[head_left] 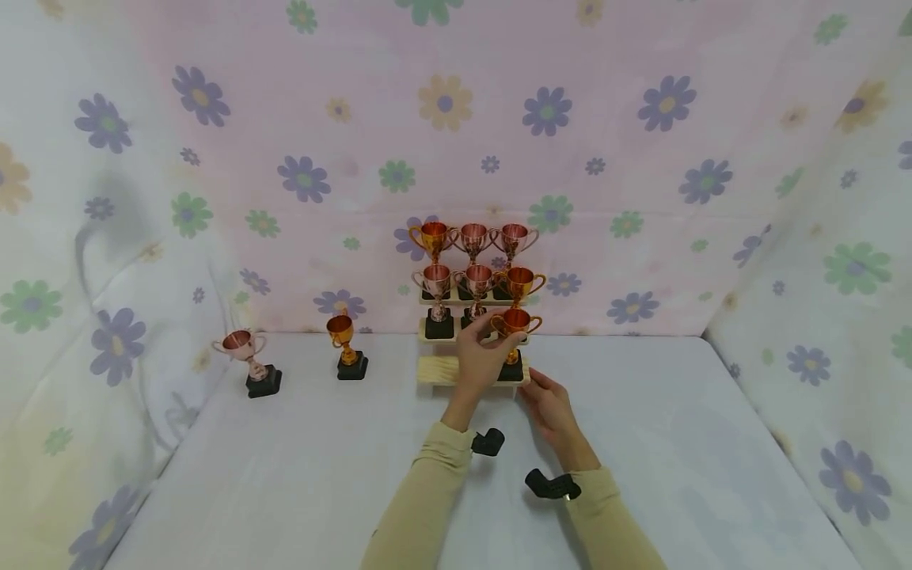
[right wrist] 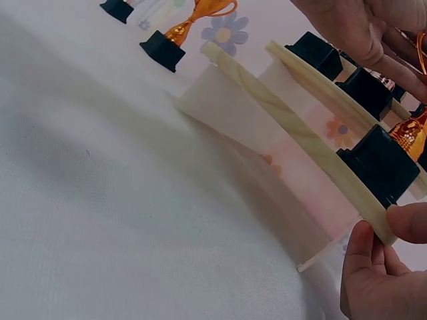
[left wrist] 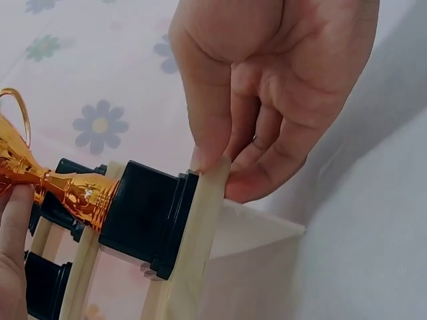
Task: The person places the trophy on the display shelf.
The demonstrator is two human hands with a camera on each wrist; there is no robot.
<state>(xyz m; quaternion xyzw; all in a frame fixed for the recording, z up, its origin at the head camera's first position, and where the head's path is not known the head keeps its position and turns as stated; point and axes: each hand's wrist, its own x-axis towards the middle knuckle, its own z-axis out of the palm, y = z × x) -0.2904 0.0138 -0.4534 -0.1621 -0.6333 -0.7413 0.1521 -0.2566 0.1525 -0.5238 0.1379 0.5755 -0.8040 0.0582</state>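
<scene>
My left hand (head_left: 479, 358) holds a gold trophy cup (head_left: 517, 320) by its upper part. The trophy's black base rests on the right end of the lowest wooden shelf (head_left: 438, 370) of a three-step stand. In the left wrist view, its gold stem (left wrist: 83, 197) rises from the base, with left fingertips against it. My right hand (head_left: 552, 408) pinches the right end of that same shelf between thumb and fingers, beside the base; the right wrist view shows this grip on the board (right wrist: 293, 130) from below.
Gold and rose-gold trophies, such as a gold one (head_left: 433, 237) and a rose-gold one (head_left: 436, 279), fill the two upper steps. On the table's left stand a rose-gold trophy (head_left: 264, 381) and a gold trophy (head_left: 351, 366). A flowered cloth (head_left: 445, 103) hangs behind.
</scene>
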